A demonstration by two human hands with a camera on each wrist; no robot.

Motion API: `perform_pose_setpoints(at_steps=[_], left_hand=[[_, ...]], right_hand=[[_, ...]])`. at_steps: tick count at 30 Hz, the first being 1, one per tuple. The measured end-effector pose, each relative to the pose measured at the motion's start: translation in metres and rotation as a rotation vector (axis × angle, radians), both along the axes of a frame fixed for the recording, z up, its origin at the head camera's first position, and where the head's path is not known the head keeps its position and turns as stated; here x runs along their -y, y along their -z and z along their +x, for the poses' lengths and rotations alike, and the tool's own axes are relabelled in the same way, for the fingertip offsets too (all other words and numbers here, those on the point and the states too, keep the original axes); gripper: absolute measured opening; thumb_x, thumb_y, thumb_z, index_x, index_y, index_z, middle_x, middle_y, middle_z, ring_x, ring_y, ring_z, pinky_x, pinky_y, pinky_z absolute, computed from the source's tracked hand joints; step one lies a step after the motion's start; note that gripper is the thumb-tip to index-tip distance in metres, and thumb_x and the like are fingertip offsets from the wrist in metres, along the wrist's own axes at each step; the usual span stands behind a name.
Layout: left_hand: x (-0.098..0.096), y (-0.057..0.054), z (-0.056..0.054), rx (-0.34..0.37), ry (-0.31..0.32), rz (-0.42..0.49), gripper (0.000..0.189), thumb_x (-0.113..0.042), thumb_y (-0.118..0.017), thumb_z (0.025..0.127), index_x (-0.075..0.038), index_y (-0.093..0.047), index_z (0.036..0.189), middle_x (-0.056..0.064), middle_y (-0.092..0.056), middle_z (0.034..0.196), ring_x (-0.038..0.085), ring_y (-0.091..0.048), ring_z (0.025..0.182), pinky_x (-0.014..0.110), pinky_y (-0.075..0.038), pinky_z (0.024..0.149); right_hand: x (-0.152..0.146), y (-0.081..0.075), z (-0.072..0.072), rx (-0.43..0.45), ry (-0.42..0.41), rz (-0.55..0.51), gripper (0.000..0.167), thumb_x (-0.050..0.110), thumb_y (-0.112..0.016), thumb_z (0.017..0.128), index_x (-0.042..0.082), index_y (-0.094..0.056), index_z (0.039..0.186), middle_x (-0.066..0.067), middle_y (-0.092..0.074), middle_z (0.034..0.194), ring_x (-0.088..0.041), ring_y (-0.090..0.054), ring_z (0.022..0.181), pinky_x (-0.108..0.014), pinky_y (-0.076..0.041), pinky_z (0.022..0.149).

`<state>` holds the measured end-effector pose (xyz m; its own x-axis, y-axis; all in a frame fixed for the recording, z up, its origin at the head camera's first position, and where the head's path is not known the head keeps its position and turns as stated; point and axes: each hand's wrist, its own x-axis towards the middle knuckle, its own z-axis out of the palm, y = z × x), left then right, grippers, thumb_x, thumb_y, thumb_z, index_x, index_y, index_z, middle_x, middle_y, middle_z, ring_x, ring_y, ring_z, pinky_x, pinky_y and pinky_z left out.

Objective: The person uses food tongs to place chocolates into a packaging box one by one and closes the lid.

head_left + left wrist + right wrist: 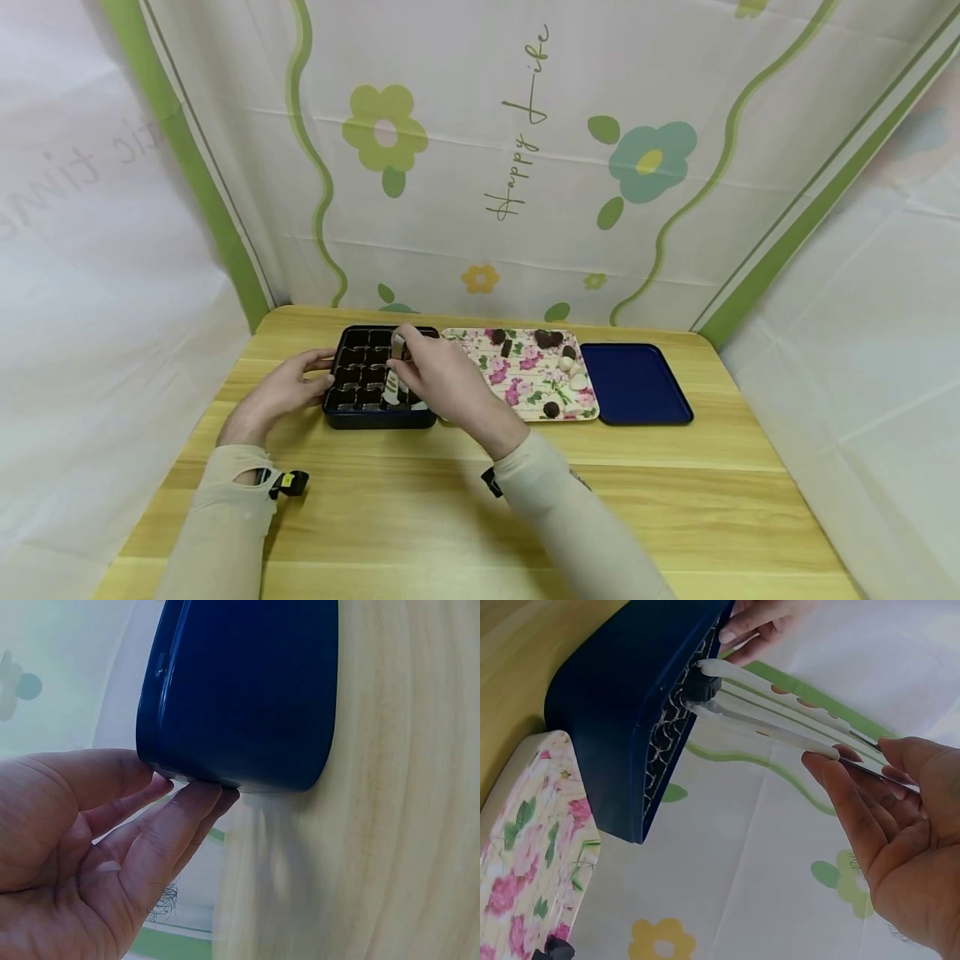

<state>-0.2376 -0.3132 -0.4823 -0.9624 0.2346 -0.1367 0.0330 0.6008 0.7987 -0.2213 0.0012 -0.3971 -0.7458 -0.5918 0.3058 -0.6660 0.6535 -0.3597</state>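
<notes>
My right hand (pixel 450 375) pinches a pair of tongs (pixel 772 697) with pale, patterned ends between thumb and fingers. At their tips, in the right wrist view, sits a dark chocolate piece (pixel 701 686), right at the mouth of the dark blue box (pixel 381 422). A divider insert (pixel 360 375) with many small square compartments fills this box. At the box's left side is my left hand (pixel 288 387), its extended fingers and thumb touching the wall near the rim. In the left wrist view the hand (pixel 97 847) meets the box's blue wall (pixel 247 690) with its fingertips.
A floral tray (pixel 547 387) stands against the box's right side, bearing several dark and white chocolates (pixel 552 409). Right of it lies a flat dark blue lid (pixel 637 383). Behind the wooden table (pixel 390 517) hangs a printed curtain (pixel 465 167), with more at both sides.
</notes>
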Motion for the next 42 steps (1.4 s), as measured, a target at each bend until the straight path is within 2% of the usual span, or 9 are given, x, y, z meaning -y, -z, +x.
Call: perform_pose_setpoints(at_steps=[8,16,26,35,39,42], left_hand=[[-0.001,0.001,0.0,-0.001,-0.004,0.002,0.062,-0.003,-0.053,0.121,0.017,-0.031,0.176,0.051,-0.041,0.173,0.064,-0.065,0.147,0.05,-0.073,0.107],[0.0,0.0,0.002,-0.006,-0.003,0.008,0.062,-0.003,-0.054,0.121,0.017,-0.031,0.176,0.05,-0.041,0.175,0.064,-0.065,0.147,0.048,-0.073,0.106],[-0.001,-0.002,0.002,0.015,-0.003,0.023,0.063,-0.005,-0.056,0.121,0.015,-0.032,0.177,0.049,-0.041,0.175,0.062,-0.067,0.146,0.043,-0.074,0.105],[0.0,0.0,0.001,0.002,-0.001,0.021,0.062,-0.004,-0.053,0.122,0.016,-0.031,0.176,0.05,-0.041,0.174,0.063,-0.067,0.146,0.044,-0.074,0.104],[0.0,0.0,0.001,0.007,0.002,0.023,0.063,-0.005,-0.054,0.122,0.016,-0.031,0.176,0.05,-0.041,0.174,0.063,-0.067,0.146,0.046,-0.074,0.105],[0.0,0.0,0.001,0.014,0.001,0.024,0.063,-0.006,-0.055,0.122,0.015,-0.031,0.177,0.05,-0.04,0.175,0.063,-0.067,0.146,0.047,-0.074,0.106]], right_hand=[[0.003,0.009,-0.003,0.033,-0.011,0.013,0.028,0.031,-0.068,0.122,0.01,-0.063,0.139,0.003,-0.069,0.077,-0.003,-0.058,0.055,-0.018,-0.047,0.054],[0.005,0.018,-0.008,0.055,-0.012,0.035,0.025,0.031,-0.066,0.123,0.013,-0.061,0.14,0.005,-0.067,0.077,-0.004,-0.056,0.054,-0.019,-0.044,0.053],[0.006,0.017,-0.007,0.032,-0.015,0.048,0.027,0.031,-0.067,0.123,0.013,-0.061,0.142,0.006,-0.06,0.07,-0.005,-0.05,0.049,-0.019,-0.038,0.048],[0.003,0.011,-0.006,0.047,0.004,0.033,0.029,0.033,-0.067,0.123,0.01,-0.062,0.14,0.005,-0.062,0.072,-0.005,-0.054,0.052,-0.019,-0.043,0.05],[-0.008,0.002,-0.007,0.09,0.028,-0.023,0.033,0.032,-0.068,0.122,0.009,-0.062,0.145,0.002,-0.067,0.074,-0.009,-0.06,0.053,-0.022,-0.048,0.05],[-0.023,-0.004,-0.007,0.145,0.065,-0.091,0.03,0.029,-0.069,0.122,0.01,-0.063,0.144,-0.006,-0.081,0.09,-0.018,-0.079,0.07,-0.021,-0.059,0.055]])
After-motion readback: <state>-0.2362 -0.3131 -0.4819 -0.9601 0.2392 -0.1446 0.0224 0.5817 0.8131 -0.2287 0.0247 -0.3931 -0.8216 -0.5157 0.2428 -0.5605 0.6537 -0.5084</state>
